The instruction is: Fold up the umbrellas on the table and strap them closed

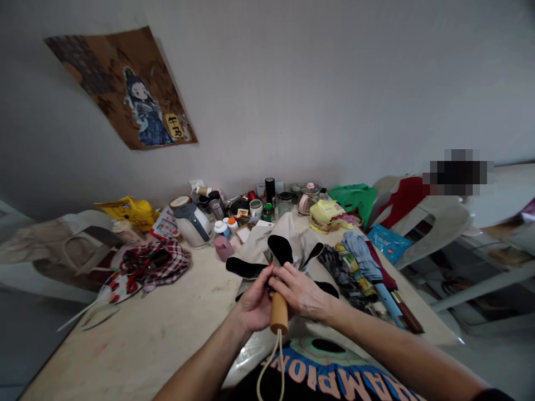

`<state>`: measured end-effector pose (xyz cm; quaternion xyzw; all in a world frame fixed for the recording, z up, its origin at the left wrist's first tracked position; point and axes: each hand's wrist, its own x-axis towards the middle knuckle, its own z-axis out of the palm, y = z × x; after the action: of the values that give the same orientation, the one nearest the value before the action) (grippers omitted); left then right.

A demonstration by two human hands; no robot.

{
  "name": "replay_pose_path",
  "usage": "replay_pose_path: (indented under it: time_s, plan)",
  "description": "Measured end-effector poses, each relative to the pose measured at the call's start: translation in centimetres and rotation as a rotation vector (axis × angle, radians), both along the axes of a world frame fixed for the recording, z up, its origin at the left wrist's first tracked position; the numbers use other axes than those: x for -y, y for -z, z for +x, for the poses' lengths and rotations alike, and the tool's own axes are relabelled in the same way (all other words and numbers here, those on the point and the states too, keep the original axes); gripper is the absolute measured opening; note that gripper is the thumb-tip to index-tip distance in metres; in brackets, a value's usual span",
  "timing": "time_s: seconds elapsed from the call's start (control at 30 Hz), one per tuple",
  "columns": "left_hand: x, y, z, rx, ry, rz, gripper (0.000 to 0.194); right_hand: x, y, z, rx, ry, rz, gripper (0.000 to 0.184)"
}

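Observation:
Both of my hands are closed around a partly folded umbrella (pixel 278 314) near the table's front edge. Its light wooden handle points toward me, and a pale cord loop (pixel 273 362) hangs from the handle's end. Beyond my fingers, loose grey fabric (pixel 284 225) with black panels (pixel 280 249) spreads out over the table. My left hand (pixel 254 305) wraps the umbrella from the left, just above the handle. From the right, my right hand (pixel 298 289) lies across it, fingers bent over the gathered fabric. The fingertips partly hide the shaft.
Several folded umbrellas (pixel 363 262) lie at the table's right side. A white kettle (pixel 192 223), a pink cup (pixel 223 248), bottles (pixel 221 228) and a glass pot (pixel 309 197) crowd the back. Checked cloth (pixel 167 264) lies left. A person's head is blurred at the right.

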<state>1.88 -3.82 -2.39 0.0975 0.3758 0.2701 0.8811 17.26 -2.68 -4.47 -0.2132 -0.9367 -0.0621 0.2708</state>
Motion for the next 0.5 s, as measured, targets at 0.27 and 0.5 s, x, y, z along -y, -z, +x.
replay_pose_path:
  time_s: [0.27, 0.5]
  plan:
    - [-0.7, 1.3, 1.2, 0.224, -0.125, -0.197, 0.037, 0.1, 1.4, 0.5, -0.098, -0.068, -0.199, 0.039]
    - [-1.5, 4.8, 0.5, 0.183, -0.020, -0.185, 0.024, 1.8, 2.9, 0.6, -0.025, -0.059, -0.291, 0.044]
